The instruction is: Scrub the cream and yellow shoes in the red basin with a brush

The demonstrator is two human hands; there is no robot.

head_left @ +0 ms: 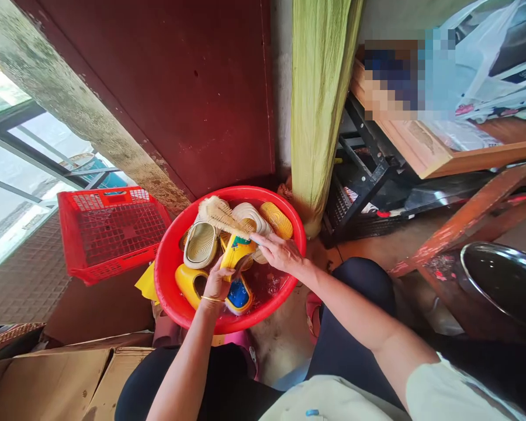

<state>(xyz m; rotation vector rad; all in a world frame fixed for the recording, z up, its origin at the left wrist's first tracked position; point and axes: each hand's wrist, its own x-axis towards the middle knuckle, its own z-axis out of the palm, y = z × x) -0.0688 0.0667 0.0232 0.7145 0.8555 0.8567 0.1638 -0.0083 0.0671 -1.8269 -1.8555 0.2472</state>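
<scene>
A round red basin (172,307) holds water and several yellow and cream clogs. My left hand (218,282) is closed on a yellow clog (235,255) with a green and blue patch, raised over the basin's middle. Fingers wrapped round its handle, my right hand (280,252) holds a scrub brush (221,215) with pale bristles, just above that clog. Beside my left hand lie another yellow clog (187,285) and a blue-lined one (239,293). A cream clog (200,244) rests sole up at the left, with a yellow sole (276,220) at the back right.
A red plastic crate (114,263) stands left of the basin, above cardboard (56,380). Behind are a dark red door (158,76) and a green cloth (322,105). To the right are a wooden tray (438,161) on a black frame and a metal pot (504,280).
</scene>
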